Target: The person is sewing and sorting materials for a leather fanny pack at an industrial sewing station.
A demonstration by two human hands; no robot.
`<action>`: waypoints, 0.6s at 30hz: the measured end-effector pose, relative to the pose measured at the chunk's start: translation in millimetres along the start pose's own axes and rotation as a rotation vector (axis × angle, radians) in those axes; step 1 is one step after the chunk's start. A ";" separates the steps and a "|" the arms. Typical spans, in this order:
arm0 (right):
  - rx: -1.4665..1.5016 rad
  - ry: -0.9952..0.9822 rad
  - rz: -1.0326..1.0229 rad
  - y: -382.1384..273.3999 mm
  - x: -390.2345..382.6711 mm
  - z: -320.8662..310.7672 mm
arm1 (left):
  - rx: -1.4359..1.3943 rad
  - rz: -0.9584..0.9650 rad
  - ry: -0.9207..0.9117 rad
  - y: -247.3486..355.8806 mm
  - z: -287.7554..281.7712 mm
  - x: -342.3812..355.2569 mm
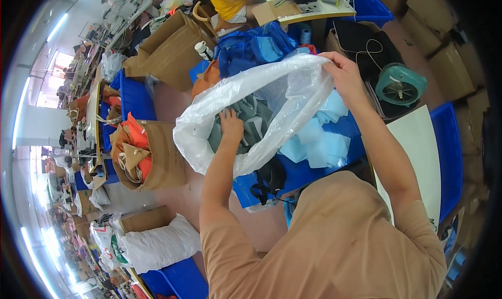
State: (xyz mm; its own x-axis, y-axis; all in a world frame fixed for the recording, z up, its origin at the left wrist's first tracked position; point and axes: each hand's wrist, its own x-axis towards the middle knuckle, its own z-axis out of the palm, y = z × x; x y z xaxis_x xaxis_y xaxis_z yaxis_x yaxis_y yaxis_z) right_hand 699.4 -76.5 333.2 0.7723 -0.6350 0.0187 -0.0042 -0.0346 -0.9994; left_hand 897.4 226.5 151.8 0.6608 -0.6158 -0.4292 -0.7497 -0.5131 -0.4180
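A large translucent white plastic bag (196, 118) stands with its mouth wide, and grey-green fabric pieces (253, 116) lie inside it. Reaching into the bag, my left hand (230, 125) rests on these pieces with its fingers apart. At the far right of the mouth, my right hand (342, 75) pinches the bag's rim between thumb and fingers. Light blue fabric pieces (319, 142) lie right beside the bag on a blue surface (348, 129). A small black pouch-like thing with straps (272, 174) sits at the near side of the bag.
Blue garments (251, 48) and a white-topped bottle (203, 50) lie beyond the bag. At left stands a cardboard box (167, 158) of orange pieces; nearer is a stuffed white sack (157, 245). A green fan (401, 84) stands at right. A person in yellow (225, 3) sits beyond.
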 end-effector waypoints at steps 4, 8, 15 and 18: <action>-0.087 -0.023 -0.092 3.4 -5.5 4.4 | 0.015 0.014 -0.040 -3.3 2.0 -4.7; -0.177 -0.212 -0.070 -4.2 -16.8 1.8 | -0.316 0.146 0.029 -2.7 -4.1 -5.9; -0.453 -0.104 -0.345 -2.5 -40.6 -15.1 | -0.904 0.263 0.390 -12.3 -112.5 -39.6; -0.444 0.053 -0.278 17.7 -67.9 -59.3 | -1.222 0.169 0.572 6.8 -170.2 -97.4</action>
State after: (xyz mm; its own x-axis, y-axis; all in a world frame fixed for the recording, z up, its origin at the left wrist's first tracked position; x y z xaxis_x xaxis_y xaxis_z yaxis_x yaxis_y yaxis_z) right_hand 609.3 -79.8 315.9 0.7498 -0.5928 0.2939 -0.0817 -0.5237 -0.8479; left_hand 821.6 181.1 327.0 0.6746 -0.7299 0.1106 -0.5708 -0.4208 0.7050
